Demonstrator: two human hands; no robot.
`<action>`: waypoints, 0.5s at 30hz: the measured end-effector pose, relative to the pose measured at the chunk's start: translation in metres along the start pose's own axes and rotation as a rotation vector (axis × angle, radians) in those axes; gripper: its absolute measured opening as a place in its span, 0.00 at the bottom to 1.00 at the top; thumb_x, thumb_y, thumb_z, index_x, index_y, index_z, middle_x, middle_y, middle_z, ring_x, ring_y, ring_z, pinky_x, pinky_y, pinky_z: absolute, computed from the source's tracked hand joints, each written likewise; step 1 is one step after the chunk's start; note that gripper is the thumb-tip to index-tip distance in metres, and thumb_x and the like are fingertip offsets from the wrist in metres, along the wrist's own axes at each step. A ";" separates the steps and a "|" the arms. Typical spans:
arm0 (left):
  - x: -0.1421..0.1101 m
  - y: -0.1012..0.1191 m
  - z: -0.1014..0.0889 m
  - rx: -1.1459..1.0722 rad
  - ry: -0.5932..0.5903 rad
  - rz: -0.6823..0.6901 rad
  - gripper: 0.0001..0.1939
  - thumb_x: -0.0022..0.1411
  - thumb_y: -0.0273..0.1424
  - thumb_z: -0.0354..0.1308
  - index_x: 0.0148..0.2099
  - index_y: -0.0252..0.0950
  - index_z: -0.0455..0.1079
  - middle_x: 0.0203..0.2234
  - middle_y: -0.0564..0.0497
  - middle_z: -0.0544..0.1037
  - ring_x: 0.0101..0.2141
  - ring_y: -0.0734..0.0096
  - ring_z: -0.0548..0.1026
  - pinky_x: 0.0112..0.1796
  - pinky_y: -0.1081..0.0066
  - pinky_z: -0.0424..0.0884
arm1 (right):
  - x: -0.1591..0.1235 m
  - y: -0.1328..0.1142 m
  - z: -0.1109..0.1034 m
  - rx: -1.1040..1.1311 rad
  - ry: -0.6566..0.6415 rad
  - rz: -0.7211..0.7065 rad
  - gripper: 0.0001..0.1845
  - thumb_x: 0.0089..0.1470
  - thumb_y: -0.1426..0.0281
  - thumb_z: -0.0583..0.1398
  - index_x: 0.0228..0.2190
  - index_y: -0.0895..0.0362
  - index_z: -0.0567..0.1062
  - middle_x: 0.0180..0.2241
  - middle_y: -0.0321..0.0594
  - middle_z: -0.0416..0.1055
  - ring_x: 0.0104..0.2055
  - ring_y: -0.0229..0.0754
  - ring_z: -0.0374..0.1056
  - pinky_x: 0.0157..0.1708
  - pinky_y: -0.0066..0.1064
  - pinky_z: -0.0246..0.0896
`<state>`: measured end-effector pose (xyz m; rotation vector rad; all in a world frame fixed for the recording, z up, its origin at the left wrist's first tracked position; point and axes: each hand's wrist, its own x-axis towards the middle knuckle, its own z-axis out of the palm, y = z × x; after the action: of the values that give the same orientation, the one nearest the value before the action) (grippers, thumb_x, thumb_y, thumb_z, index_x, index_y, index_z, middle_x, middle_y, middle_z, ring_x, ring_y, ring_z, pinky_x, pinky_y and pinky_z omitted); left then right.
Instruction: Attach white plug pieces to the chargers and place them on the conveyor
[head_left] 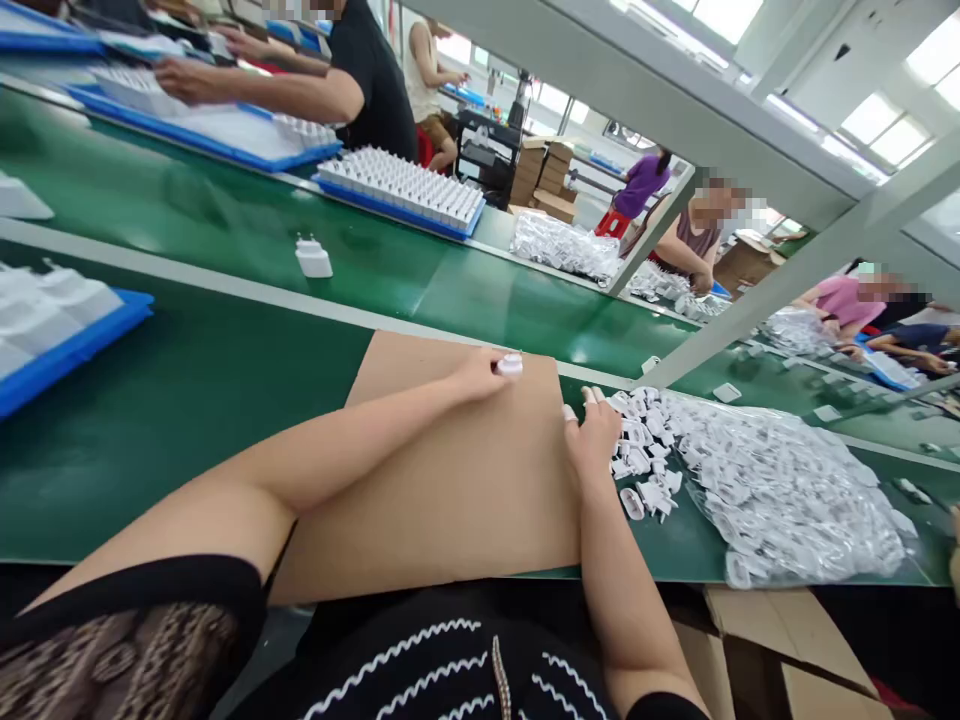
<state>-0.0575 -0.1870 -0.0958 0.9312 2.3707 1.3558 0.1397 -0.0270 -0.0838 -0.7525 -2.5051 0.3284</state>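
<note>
My left hand (484,374) is closed around a white plug-in charger (511,365), holding it over the upper part of a brown cardboard sheet (450,480). By the sheet's right edge, my right hand (594,437) has its fingers stretched out and apart, with white covers on some fingertips. Nothing shows in its grasp. Right beside it lies a loose pile of white plastic parts (637,450); whether the fingers touch the pile, I cannot tell.
A clear plastic bag full of white parts (795,490) lies at the right. A green conveyor belt (420,285) crosses ahead, carrying a white charger (313,258). Blue trays (75,345) of white pieces stand left and across. Slanting posts (757,290) rise at right. Several people work beyond.
</note>
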 end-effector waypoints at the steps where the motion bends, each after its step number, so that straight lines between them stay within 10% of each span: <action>1: 0.016 -0.001 -0.006 0.034 0.062 -0.026 0.12 0.56 0.38 0.66 0.39 0.36 0.79 0.38 0.48 0.80 0.39 0.57 0.77 0.41 0.65 0.72 | 0.002 0.007 -0.001 -0.103 -0.014 0.047 0.25 0.63 0.66 0.56 0.58 0.62 0.73 0.62 0.61 0.67 0.70 0.63 0.54 0.65 0.62 0.47; 11: 0.075 0.003 -0.049 0.225 0.417 -0.199 0.26 0.57 0.33 0.67 0.56 0.31 0.72 0.55 0.31 0.74 0.58 0.41 0.70 0.57 0.52 0.66 | 0.010 0.028 -0.002 -0.289 -0.024 0.109 0.24 0.56 0.78 0.54 0.51 0.52 0.79 0.45 0.48 0.78 0.47 0.53 0.74 0.64 0.62 0.43; 15: 0.037 0.054 -0.057 0.252 0.650 0.227 0.21 0.63 0.36 0.60 0.58 0.36 0.70 0.58 0.37 0.73 0.61 0.47 0.67 0.63 0.47 0.61 | 0.012 0.027 -0.003 -0.163 0.099 0.035 0.26 0.57 0.77 0.52 0.53 0.57 0.78 0.43 0.50 0.74 0.45 0.53 0.70 0.61 0.57 0.51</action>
<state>-0.0932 -0.1829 -0.0168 0.9524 3.0526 1.6708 0.1451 0.0024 -0.0862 -0.8557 -2.4483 0.0974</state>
